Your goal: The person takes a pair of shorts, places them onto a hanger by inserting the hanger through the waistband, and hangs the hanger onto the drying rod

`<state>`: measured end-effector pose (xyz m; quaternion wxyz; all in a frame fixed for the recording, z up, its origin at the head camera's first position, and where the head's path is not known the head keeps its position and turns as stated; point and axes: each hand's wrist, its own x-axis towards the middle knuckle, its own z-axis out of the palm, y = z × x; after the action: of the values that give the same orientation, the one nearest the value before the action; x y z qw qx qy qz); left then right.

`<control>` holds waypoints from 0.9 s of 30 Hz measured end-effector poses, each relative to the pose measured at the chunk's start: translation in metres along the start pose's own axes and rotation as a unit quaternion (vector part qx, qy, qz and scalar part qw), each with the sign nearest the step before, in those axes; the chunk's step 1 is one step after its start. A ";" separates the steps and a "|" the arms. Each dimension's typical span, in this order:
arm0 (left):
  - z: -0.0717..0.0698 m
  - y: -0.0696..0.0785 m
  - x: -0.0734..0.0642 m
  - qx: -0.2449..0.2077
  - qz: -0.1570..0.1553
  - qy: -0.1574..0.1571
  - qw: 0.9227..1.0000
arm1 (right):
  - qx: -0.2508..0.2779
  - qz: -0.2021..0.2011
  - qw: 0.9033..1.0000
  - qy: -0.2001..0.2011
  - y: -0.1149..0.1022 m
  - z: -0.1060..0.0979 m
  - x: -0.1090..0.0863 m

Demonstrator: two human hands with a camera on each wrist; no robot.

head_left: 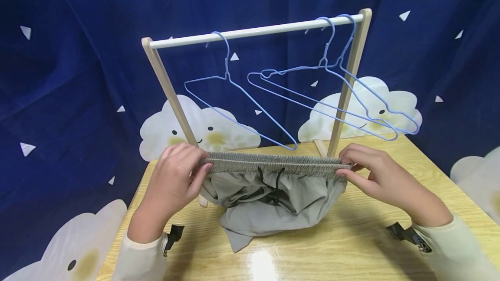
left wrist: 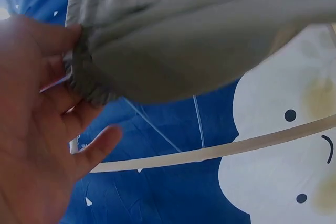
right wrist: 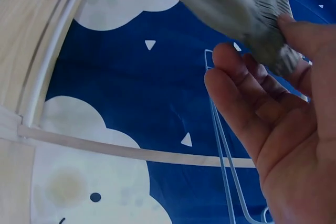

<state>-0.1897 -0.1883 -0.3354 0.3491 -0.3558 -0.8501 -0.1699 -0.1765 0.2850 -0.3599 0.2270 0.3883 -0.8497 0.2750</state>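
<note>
A pair of grey drawstring shorts (head_left: 273, 218) is held up by its gathered elastic waistband (head_left: 304, 165), with black cords hanging at the front. My left hand (head_left: 175, 179) pinches the left end of the waistband between thumb and fingers, and my right hand (head_left: 376, 174) pinches the right end. Between them the band is drawn out nearly straight, while the cloth below hangs in folds over the table. In the left wrist view, fingers (left wrist: 60, 40) grip the ruffled band edge. The right wrist view has the thumb (right wrist: 302, 32) against the band's other end.
Behind the shorts stands a wooden rack with a white rail (head_left: 269, 30). One blue wire hanger (head_left: 227, 66) hangs toward its left, two more hangers (head_left: 326, 55) at its right. The light wood table (head_left: 312, 255) backs onto a dark blue curtain (head_left: 78, 77) with clouds.
</note>
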 end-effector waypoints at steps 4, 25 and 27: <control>-0.005 -0.002 -0.001 -0.037 -0.006 -0.022 0.999 | 0.018 0.028 0.999 0.002 -0.001 -0.004 -0.001; -0.020 -0.001 -0.005 0.048 -0.104 -0.091 0.989 | 0.027 -0.025 0.996 0.078 -0.010 -0.005 -0.001; -0.020 0.000 -0.005 0.033 -0.107 -0.077 0.991 | 0.032 -0.038 0.995 0.082 -0.009 -0.005 0.000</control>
<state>-0.1782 -0.2014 -0.3251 0.2745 -0.2631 -0.9127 -0.1501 -0.1685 0.2834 -0.3541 0.2939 0.4036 -0.8036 0.3239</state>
